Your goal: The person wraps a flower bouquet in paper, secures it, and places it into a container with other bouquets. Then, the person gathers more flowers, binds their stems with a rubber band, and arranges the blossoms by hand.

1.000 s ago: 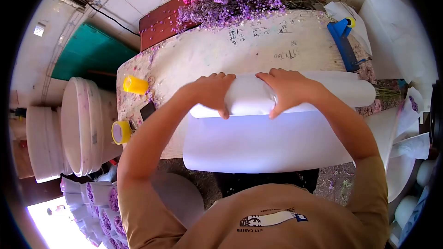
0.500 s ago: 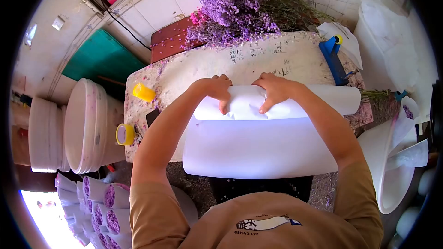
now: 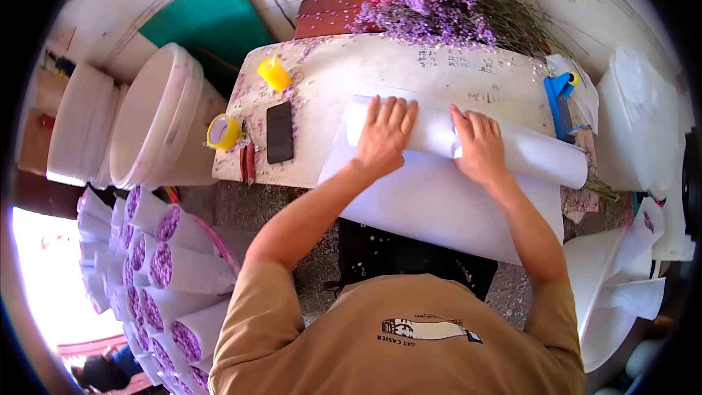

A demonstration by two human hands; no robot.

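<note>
Currently, left hand (image 3: 386, 135) and right hand (image 3: 480, 148) grip paper roll (image 3: 542, 156); phone (image 3: 279, 133) lies left of it, blue dispenser (image 3: 559, 108) behind its right end.

On the pale wooden table (image 3: 329, 66), a black flat phone (image 3: 279, 133) lies beside a red-handled metal plier (image 3: 248, 161). Near the plier there is a yellow-edged round tape roll (image 3: 223, 132), and a bright yellow cylindrical roll (image 3: 274, 73) is farther back. A blue plastic tape dispenser (image 3: 559, 110) is at the opposite side. Beyond the left edge of the table stand a big whitish plastic bucket (image 3: 150, 121) and, behind, a flat green panel (image 3: 208, 22).
</note>
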